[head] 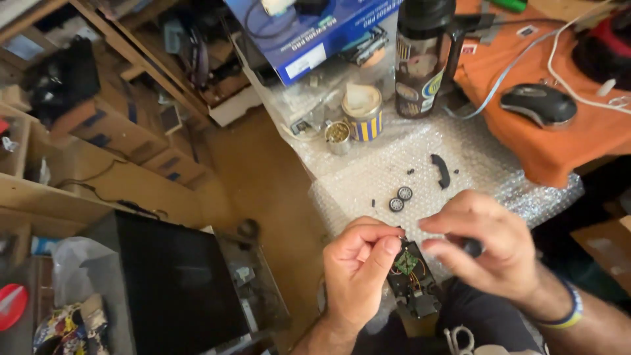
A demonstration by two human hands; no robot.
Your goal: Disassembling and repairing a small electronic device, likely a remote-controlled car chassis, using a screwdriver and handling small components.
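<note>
Holding a small black toy-car chassis (413, 279) low over the lap, just off the near edge of the bubble wrap sheet (420, 164), with its green circuit board (405, 263) and thin wires facing up. Left hand (358, 276) pinching the chassis's upper left corner, fingers (384, 253) curled narrow and closed on it. Right hand (486, 246) hovering at the upper right, its fingers bent close together over a small dark part (472, 247); blurred, so hard telling what that part is or how firmly it is gripped. Probably best keeping the left pinch steady, bracing on the body rim and staying off the fragile wires. Farther out, lying loose on the wrap: two small wheels (400, 198), a curved black strip (441, 170) and tiny dark bits, worth not nudging. Beyond, toward the far edge, standing: a striped tin (363, 113) and a dark bottle (420, 59); a computer mouse (537, 104) resting on orange cloth (559, 141).
</note>
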